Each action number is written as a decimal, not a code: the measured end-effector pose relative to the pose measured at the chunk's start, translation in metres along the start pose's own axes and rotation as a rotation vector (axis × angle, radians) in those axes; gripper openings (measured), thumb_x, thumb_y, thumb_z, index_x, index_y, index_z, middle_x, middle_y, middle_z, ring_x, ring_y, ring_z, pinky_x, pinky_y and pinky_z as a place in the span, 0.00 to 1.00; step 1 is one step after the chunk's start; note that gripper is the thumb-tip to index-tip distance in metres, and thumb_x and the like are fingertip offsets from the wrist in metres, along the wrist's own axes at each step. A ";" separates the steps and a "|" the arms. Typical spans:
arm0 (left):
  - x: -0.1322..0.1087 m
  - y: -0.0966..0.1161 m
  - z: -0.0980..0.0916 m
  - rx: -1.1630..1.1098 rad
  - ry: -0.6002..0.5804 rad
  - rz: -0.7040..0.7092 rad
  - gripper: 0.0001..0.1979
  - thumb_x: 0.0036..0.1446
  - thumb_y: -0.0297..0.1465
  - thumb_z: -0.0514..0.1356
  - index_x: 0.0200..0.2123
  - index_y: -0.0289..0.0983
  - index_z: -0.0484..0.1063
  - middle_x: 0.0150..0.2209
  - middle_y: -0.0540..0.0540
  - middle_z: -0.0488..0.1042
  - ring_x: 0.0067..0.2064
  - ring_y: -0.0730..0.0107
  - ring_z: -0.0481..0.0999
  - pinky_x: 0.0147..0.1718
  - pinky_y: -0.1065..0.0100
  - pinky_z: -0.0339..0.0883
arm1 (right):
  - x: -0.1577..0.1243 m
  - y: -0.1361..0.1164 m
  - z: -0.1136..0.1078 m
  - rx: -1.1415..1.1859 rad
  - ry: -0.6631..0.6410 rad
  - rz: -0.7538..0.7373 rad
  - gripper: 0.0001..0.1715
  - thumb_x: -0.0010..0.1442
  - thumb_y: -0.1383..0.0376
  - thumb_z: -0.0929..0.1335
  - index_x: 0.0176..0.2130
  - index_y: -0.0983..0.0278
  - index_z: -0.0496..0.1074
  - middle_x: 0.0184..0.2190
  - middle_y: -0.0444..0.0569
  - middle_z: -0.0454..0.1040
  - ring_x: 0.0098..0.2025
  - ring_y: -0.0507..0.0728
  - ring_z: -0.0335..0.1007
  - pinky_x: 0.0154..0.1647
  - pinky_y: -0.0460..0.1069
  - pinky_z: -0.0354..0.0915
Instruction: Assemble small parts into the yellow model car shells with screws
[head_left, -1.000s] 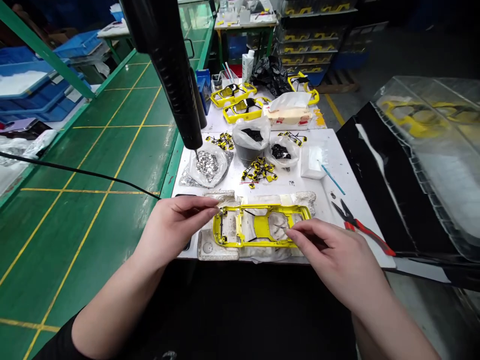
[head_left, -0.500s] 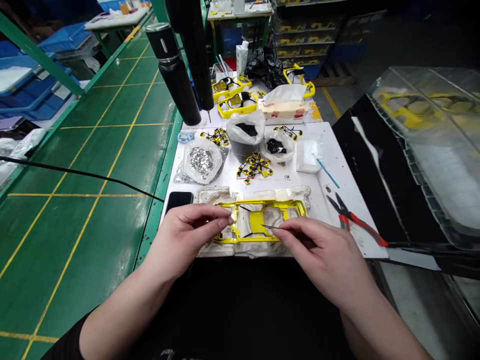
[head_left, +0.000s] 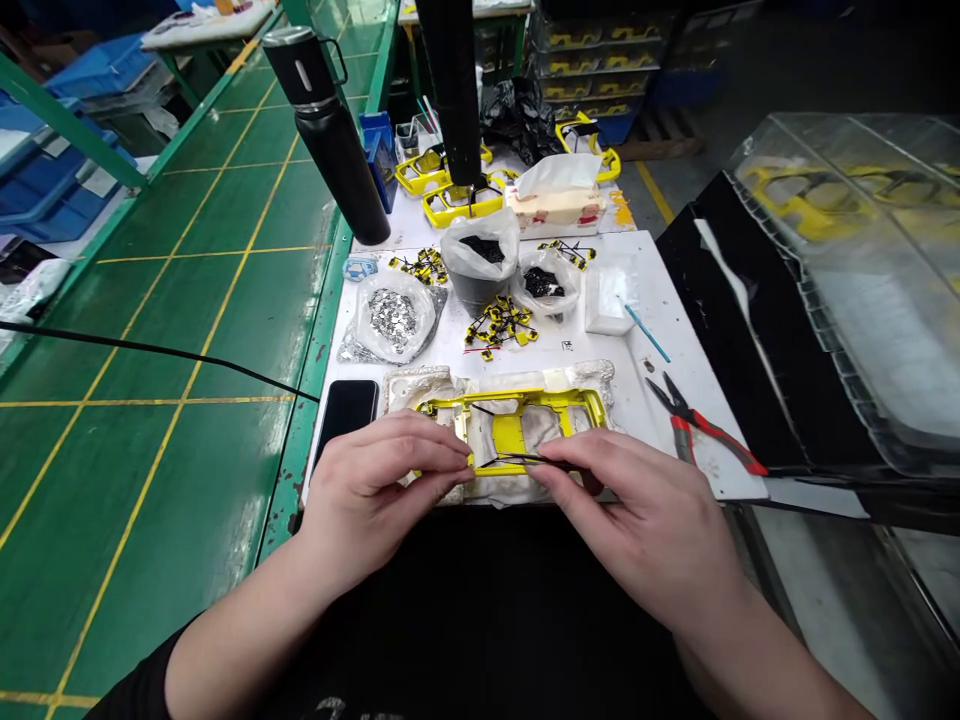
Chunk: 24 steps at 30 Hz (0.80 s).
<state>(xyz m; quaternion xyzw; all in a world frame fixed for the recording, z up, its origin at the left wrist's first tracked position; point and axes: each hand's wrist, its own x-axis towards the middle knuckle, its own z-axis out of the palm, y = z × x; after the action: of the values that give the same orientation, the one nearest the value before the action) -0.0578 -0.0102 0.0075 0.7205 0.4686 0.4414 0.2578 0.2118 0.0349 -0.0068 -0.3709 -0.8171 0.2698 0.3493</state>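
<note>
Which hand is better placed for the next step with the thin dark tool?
Probably the right hand: its fingers hold the thin dark tool over the yellow plastic frame. The left hand is near the tool's tip, grip unclear.

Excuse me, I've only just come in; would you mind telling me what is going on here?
A person is working with both bare hands over a yellow car-shaped frame, which lies on a pale block on the table. The right hand grips a thin dark tool over the frame. The left hand has its fingertips together at the frame's near edge; whether they pinch anything is too small to tell. The pliers lie off to the right.
</note>
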 end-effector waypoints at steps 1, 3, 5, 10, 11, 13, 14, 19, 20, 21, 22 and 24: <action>-0.001 0.000 0.000 -0.007 0.000 -0.011 0.09 0.65 0.21 0.73 0.44 0.40 0.85 0.42 0.47 0.88 0.45 0.65 0.88 0.48 0.65 0.82 | 0.001 -0.003 0.000 0.004 0.001 -0.028 0.07 0.75 0.69 0.74 0.52 0.60 0.79 0.45 0.43 0.84 0.47 0.52 0.81 0.52 0.47 0.74; -0.002 0.001 -0.001 -0.007 0.003 -0.043 0.09 0.65 0.21 0.73 0.43 0.40 0.84 0.40 0.47 0.88 0.43 0.66 0.87 0.46 0.64 0.82 | 0.003 -0.007 0.001 0.000 0.001 -0.071 0.08 0.75 0.71 0.74 0.52 0.61 0.78 0.44 0.44 0.84 0.46 0.52 0.80 0.52 0.48 0.74; -0.003 0.003 -0.001 0.006 0.000 -0.043 0.10 0.65 0.20 0.72 0.45 0.40 0.83 0.40 0.47 0.87 0.42 0.65 0.87 0.46 0.63 0.82 | 0.005 -0.011 0.002 -0.015 -0.002 -0.098 0.10 0.74 0.72 0.75 0.52 0.61 0.78 0.44 0.45 0.83 0.45 0.53 0.80 0.51 0.50 0.75; -0.005 0.004 -0.001 0.065 0.003 0.037 0.12 0.66 0.19 0.72 0.48 0.40 0.85 0.41 0.45 0.88 0.44 0.64 0.87 0.47 0.63 0.82 | 0.005 -0.014 0.003 -0.042 -0.004 -0.113 0.10 0.74 0.73 0.75 0.52 0.62 0.78 0.44 0.46 0.84 0.46 0.55 0.80 0.51 0.52 0.74; -0.006 0.005 -0.001 0.088 0.021 0.031 0.12 0.65 0.20 0.73 0.48 0.40 0.85 0.40 0.45 0.88 0.43 0.65 0.87 0.46 0.64 0.82 | 0.005 -0.014 0.003 -0.040 -0.006 -0.115 0.10 0.73 0.73 0.75 0.52 0.62 0.78 0.44 0.46 0.84 0.46 0.55 0.80 0.51 0.52 0.74; -0.008 0.005 0.000 0.119 0.060 -0.003 0.12 0.63 0.22 0.76 0.48 0.40 0.84 0.39 0.46 0.87 0.41 0.68 0.86 0.45 0.66 0.82 | 0.005 -0.015 0.004 -0.038 -0.017 -0.110 0.10 0.73 0.73 0.75 0.52 0.62 0.78 0.44 0.46 0.83 0.45 0.54 0.79 0.51 0.52 0.74; -0.009 0.006 0.000 0.123 0.073 -0.019 0.12 0.63 0.23 0.76 0.47 0.40 0.84 0.39 0.47 0.87 0.40 0.69 0.86 0.44 0.67 0.81 | 0.006 -0.016 0.004 -0.039 -0.020 -0.107 0.10 0.73 0.73 0.75 0.52 0.62 0.78 0.43 0.45 0.83 0.45 0.54 0.79 0.51 0.52 0.74; -0.011 0.007 0.000 0.088 0.066 -0.006 0.11 0.64 0.21 0.75 0.45 0.40 0.82 0.38 0.49 0.86 0.40 0.70 0.85 0.43 0.67 0.81 | 0.007 -0.019 0.006 -0.039 -0.029 -0.108 0.09 0.74 0.72 0.75 0.51 0.62 0.78 0.43 0.45 0.84 0.44 0.54 0.79 0.50 0.52 0.74; -0.011 0.007 -0.001 0.082 0.062 0.003 0.12 0.64 0.20 0.74 0.46 0.40 0.82 0.38 0.49 0.86 0.40 0.70 0.85 0.43 0.67 0.81 | 0.007 -0.019 0.007 -0.038 -0.033 -0.108 0.09 0.74 0.72 0.75 0.52 0.62 0.78 0.44 0.45 0.84 0.44 0.54 0.79 0.50 0.51 0.74; -0.011 0.007 -0.001 0.076 0.056 0.009 0.12 0.64 0.20 0.74 0.46 0.40 0.82 0.38 0.49 0.86 0.40 0.69 0.85 0.43 0.67 0.81 | 0.007 -0.019 0.007 -0.034 -0.036 -0.107 0.09 0.74 0.72 0.75 0.52 0.62 0.79 0.44 0.45 0.84 0.44 0.54 0.79 0.50 0.51 0.74; -0.011 0.007 -0.001 0.071 0.051 0.011 0.12 0.64 0.19 0.74 0.46 0.40 0.82 0.38 0.49 0.86 0.41 0.69 0.85 0.43 0.67 0.81 | 0.007 -0.019 0.008 -0.031 -0.038 -0.104 0.09 0.74 0.72 0.75 0.52 0.62 0.79 0.43 0.45 0.84 0.44 0.54 0.80 0.50 0.51 0.74; -0.011 0.008 -0.002 0.065 0.044 0.008 0.12 0.65 0.19 0.73 0.46 0.40 0.82 0.38 0.48 0.86 0.40 0.68 0.85 0.43 0.66 0.81 | 0.006 -0.019 0.009 -0.026 -0.044 -0.098 0.09 0.74 0.72 0.74 0.52 0.61 0.79 0.43 0.45 0.84 0.44 0.54 0.80 0.50 0.52 0.74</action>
<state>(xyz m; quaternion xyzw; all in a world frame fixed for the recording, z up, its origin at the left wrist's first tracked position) -0.0576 -0.0231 0.0101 0.7203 0.4856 0.4427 0.2221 0.1939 0.0271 0.0039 -0.3289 -0.8452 0.2499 0.3391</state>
